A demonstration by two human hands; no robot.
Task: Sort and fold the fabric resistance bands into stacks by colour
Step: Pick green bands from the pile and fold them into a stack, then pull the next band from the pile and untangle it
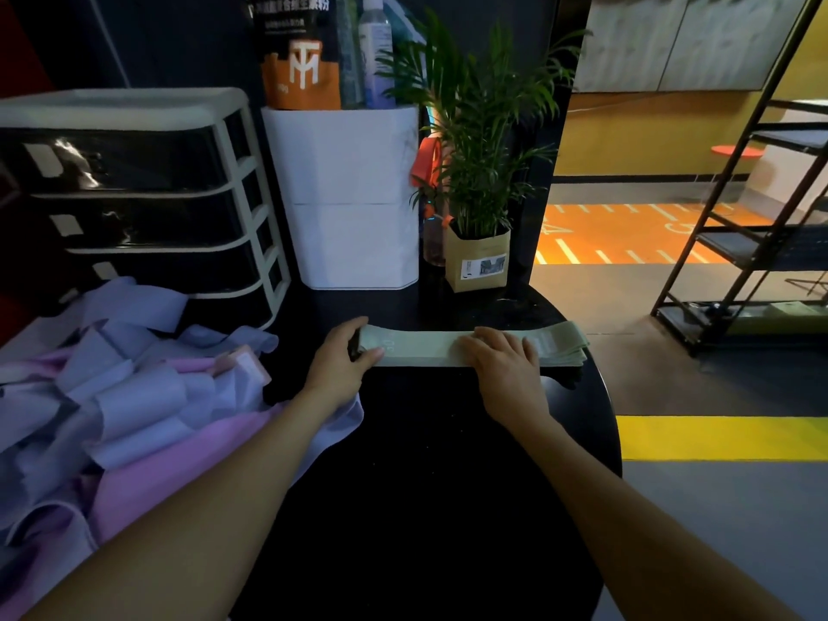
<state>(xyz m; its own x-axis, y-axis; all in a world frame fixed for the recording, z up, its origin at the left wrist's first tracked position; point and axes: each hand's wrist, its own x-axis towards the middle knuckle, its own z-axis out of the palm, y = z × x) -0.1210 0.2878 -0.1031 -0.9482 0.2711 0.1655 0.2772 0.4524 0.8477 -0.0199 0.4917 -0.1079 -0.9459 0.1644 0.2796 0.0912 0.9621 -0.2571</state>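
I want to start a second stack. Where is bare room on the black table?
Free: the dark tabletop between the forearms, nearer than the green bands. Crowded: the left, under the lilac and pink pile; the back, with drawers, white bin and plant.

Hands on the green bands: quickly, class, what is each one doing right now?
Left hand: closed, gripping the left end of the green bands.
Right hand: open, lying flat on the green bands, pressing them onto the black table.
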